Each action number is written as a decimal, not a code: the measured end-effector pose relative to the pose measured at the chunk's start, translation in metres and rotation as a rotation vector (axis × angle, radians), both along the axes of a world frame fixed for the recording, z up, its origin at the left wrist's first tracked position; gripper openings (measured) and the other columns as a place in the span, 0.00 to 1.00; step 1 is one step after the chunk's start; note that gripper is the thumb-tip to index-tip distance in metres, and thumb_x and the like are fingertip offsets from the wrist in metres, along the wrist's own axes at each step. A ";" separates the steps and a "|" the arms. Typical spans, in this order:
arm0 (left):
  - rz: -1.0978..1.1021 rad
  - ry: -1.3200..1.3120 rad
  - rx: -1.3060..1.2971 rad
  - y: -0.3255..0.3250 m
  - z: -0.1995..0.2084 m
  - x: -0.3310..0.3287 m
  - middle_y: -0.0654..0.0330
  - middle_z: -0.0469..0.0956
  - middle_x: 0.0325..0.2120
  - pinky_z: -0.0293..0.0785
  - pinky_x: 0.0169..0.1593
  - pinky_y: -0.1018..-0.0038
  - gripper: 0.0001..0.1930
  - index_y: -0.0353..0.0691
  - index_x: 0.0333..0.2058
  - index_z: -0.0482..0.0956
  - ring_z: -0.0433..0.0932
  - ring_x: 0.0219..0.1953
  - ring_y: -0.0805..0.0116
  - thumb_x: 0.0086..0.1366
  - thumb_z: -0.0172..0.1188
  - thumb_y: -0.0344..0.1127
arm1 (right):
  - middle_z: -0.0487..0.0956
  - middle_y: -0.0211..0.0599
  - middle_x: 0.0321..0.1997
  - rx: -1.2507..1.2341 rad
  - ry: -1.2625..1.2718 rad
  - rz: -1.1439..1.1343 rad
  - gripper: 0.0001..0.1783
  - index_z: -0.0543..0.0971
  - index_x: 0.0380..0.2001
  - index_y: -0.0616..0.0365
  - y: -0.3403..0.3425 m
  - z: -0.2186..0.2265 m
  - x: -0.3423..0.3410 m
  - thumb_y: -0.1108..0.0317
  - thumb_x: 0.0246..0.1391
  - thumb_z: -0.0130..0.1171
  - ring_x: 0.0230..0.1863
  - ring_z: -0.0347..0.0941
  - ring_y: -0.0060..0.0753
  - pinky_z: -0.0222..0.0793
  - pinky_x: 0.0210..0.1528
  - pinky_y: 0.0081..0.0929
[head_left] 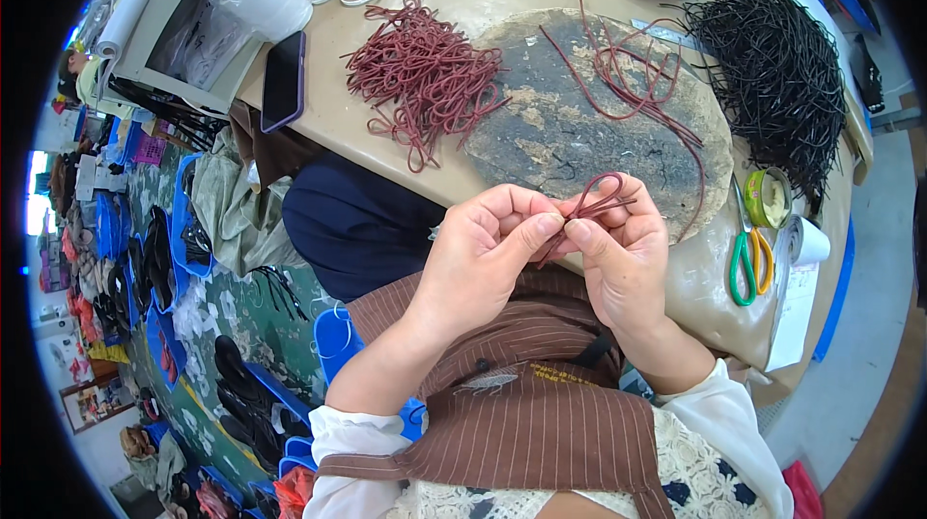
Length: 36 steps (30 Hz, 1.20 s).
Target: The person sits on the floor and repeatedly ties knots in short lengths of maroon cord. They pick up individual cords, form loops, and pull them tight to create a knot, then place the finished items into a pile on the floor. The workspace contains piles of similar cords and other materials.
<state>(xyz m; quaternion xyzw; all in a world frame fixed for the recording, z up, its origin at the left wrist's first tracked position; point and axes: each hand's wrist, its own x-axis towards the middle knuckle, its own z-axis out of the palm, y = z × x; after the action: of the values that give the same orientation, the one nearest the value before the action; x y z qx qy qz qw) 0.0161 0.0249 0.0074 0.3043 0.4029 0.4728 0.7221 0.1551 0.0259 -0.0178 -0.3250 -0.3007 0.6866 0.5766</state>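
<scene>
A looped dark-red cord (601,193) is pinched between my two hands, in front of my apron and just over the table's near edge. My left hand (497,249) grips it with thumb and forefinger. Opposite it, my right hand (623,249) pinches the same cord, with loops and ends sticking up between the fingers. Beyond my hands lies a worn, dark round board (579,147), with several loose red cords (642,99) across it. A heap of knotted red cords (425,80) sits on the table to the left of the board.
On the right are a pile of black cords (772,84), scissors (745,263) with green and yellow handles, a small round tin (768,198) and a white roll (807,241). A phone (283,83) lies at the table's left edge. Blue bins (266,393) with black shoes stand on the floor.
</scene>
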 end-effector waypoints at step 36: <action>0.333 0.393 0.311 0.080 0.002 -0.055 0.55 0.76 0.30 0.72 0.33 0.82 0.10 0.31 0.38 0.69 0.76 0.28 0.74 0.59 0.54 0.31 | 0.74 0.43 0.35 0.482 -1.348 0.086 0.14 0.72 0.36 0.61 0.104 0.001 0.063 0.67 0.45 0.57 0.32 0.73 0.37 0.69 0.35 0.28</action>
<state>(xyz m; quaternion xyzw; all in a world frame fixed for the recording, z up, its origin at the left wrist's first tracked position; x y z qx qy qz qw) -0.0390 0.1052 0.0097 0.4265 0.5023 0.5728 0.4876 0.2180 0.1302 -0.0171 -0.5297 -0.7473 0.2732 0.2938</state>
